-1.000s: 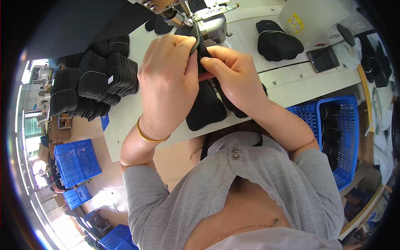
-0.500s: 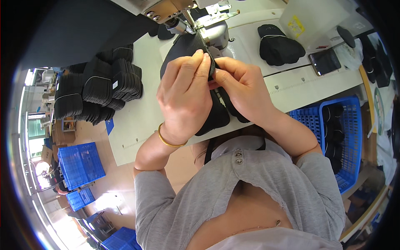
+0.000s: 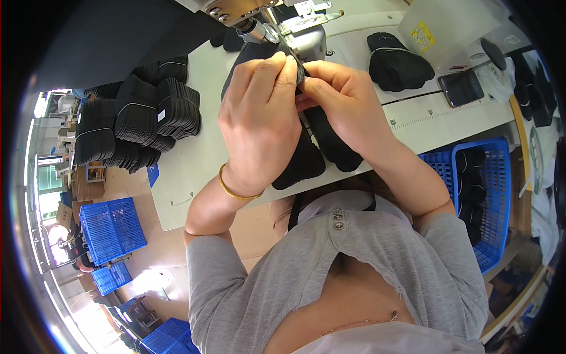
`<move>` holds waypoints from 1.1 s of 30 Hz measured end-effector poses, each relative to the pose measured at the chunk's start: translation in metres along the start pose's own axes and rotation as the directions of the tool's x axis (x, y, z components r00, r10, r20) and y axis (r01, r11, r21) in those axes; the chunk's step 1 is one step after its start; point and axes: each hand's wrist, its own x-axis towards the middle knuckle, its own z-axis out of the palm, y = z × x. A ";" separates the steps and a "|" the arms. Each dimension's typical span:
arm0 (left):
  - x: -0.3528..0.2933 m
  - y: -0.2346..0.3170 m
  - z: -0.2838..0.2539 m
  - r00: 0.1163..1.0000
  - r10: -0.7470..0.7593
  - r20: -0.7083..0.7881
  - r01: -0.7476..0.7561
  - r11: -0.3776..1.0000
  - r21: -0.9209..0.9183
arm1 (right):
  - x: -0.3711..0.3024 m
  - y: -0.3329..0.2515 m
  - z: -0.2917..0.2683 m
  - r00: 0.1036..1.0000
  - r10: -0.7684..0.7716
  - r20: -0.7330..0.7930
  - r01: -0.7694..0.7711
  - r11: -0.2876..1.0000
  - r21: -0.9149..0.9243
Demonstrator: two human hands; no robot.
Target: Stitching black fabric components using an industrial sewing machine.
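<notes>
A black fabric piece (image 3: 239, 64) lies at the sewing machine (image 3: 259, 29), its edge running toward the presser foot. My left hand (image 3: 262, 109) pinches that edge with thumb and fingertips just in front of the foot. Right beside it, my right hand (image 3: 342, 100) grips the same edge between thumb and forefinger. Below the hands, two black padded parts (image 3: 299, 165) hang toward the table's front edge; whether they belong to the same piece I cannot tell. The fingertips hide part of the fabric edge.
Tied stacks of black fabric pieces (image 3: 135, 112) stand at the table's left. A tied black bundle (image 3: 398, 65), a phone (image 3: 461, 88) and a translucent plastic bin (image 3: 448, 29) are at the right. A blue basket (image 3: 504, 206) holds black bundles below; more blue crates (image 3: 112, 230) stand on the floor.
Both hands have moved slightly away from me toward the machine, carrying the fabric edge with them. The view has shifted a little.
</notes>
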 end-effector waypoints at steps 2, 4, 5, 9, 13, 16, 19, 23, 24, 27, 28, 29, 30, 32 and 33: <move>0.001 -0.005 0.002 1.000 0.013 -0.018 -0.013 1.000 0.003 | 0.003 -0.001 0.001 1.000 0.011 0.005 -0.012 0.999 0.044; 0.002 -0.012 0.007 0.998 0.052 -0.033 -0.052 0.999 0.016 | 0.006 -0.002 0.003 1.000 0.005 0.006 -0.005 0.999 0.039; 0.001 -0.015 0.008 0.995 0.091 -0.047 -0.090 0.996 0.029 | 0.008 -0.002 0.003 1.000 -0.002 0.006 0.002 0.999 0.033; 0.002 -0.015 0.008 0.997 0.072 -0.033 -0.071 0.997 0.043 | 0.013 0.007 0.000 1.000 -0.025 0.017 0.025 1.000 -0.006; -0.003 -0.011 0.010 0.998 0.003 -0.069 -0.004 1.000 -0.023 | 0.006 0.012 0.005 0.999 -0.028 -0.046 0.033 0.994 0.105; -0.007 -0.010 0.013 0.994 0.003 -0.111 -0.011 0.998 -0.070 | 0.000 0.018 0.009 0.997 -0.028 -0.074 0.039 0.987 0.156; -0.010 -0.011 0.013 0.993 0.012 -0.117 -0.020 0.998 -0.066 | -0.001 0.021 0.009 0.997 -0.044 -0.061 0.054 0.984 0.172; -0.010 -0.014 0.011 0.996 0.041 -0.080 -0.044 0.998 -0.040 | -0.003 0.017 0.011 0.998 -0.026 -0.060 0.032 0.994 0.109; -0.009 -0.015 0.010 0.996 0.035 -0.086 -0.038 0.999 -0.036 | -0.003 0.016 0.012 0.998 -0.025 -0.052 0.031 0.994 0.104; -0.004 -0.019 0.006 0.994 0.100 -0.041 -0.100 0.995 0.020 | -0.004 0.016 0.014 0.998 -0.041 -0.043 0.047 0.990 0.133; -0.004 -0.022 0.005 0.992 0.123 -0.034 -0.122 0.992 0.021 | -0.004 0.016 0.015 0.999 -0.030 -0.037 0.037 0.983 0.178; -0.003 -0.024 0.004 0.989 0.146 -0.027 -0.145 0.989 0.021 | -0.004 0.016 0.016 0.999 -0.020 -0.031 0.026 0.974 0.224; -0.002 -0.026 0.004 0.989 0.143 -0.029 -0.142 0.990 0.023 | -0.003 0.016 0.017 0.999 -0.019 -0.028 0.025 0.975 0.222; 0.001 -0.031 0.002 0.986 0.164 -0.009 -0.164 0.986 -0.004 | -0.002 0.018 0.018 1.000 0.001 -0.014 0.003 0.956 0.294; 0.002 -0.033 0.001 0.987 0.163 -0.010 -0.163 0.987 -0.003 | 0.000 0.018 0.019 1.000 0.002 -0.013 0.002 0.956 0.293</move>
